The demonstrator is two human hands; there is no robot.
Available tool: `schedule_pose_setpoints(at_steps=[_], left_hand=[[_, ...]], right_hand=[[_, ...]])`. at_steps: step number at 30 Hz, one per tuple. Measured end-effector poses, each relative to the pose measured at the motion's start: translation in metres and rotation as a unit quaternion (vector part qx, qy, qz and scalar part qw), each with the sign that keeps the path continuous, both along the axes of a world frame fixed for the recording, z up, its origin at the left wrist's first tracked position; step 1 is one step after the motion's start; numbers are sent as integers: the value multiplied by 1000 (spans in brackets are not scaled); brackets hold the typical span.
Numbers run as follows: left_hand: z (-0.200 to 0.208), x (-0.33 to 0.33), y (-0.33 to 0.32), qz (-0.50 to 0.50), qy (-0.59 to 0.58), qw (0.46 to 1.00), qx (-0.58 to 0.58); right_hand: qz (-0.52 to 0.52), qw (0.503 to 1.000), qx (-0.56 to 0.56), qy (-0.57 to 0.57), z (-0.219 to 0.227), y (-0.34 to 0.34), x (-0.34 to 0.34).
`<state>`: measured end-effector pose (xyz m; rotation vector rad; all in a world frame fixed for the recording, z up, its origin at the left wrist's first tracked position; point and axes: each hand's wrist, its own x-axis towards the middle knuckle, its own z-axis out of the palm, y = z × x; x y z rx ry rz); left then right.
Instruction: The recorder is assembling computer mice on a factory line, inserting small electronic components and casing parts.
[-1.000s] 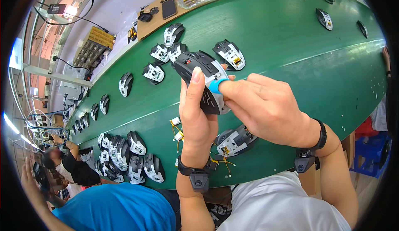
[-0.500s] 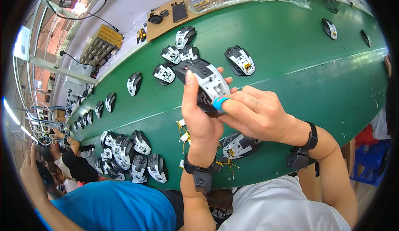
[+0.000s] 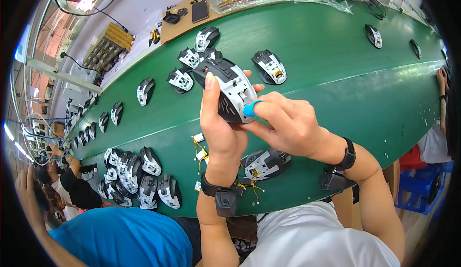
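Observation:
Above the green table, my left hand [image 3: 222, 135] is closed round a black and white computer mouse [image 3: 238, 90] without its top cover, its thumb along one side. A bright blue band or finger cover sits on the index finger of my right hand [image 3: 292, 123]. That finger presses on the mouse's near end while the right thumb is below it, so the hand pinches that end. Whatever lies under the fingertip is hidden. Beneath my wrists lies another open mouse [image 3: 269, 163] with thin yellow wires. Small white battery packs [image 3: 200, 155] with yellow wires lie beside my left forearm.
Several open mice [image 3: 129, 171] are grouped at the left near edge. More mice [image 3: 180, 79] stand beyond my left hand, and one mouse [image 3: 270, 67] sits farther right. A phone [image 3: 200, 10] lies on cardboard at the back. A person in blue [image 3: 129, 238] is close on my left.
The whole view has shifted, so the table and its things appear farther left. Both hands stay on the mouse, which has turned slightly; the blue-covered finger still presses its near end.

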<state>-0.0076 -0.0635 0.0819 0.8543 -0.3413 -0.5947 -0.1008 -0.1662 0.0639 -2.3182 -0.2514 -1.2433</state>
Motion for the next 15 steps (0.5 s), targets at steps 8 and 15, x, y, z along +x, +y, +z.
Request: schedule_pose_setpoints(at_steps=[8,15], left_hand=[[12,-7,7,28,-32,998,-50],[10,-12,6,46,-63,997,-17]], right_hand=[[-40,999,25,-13,9,-8,-4],[-34,998,-21,-49,1,-1,-4]])
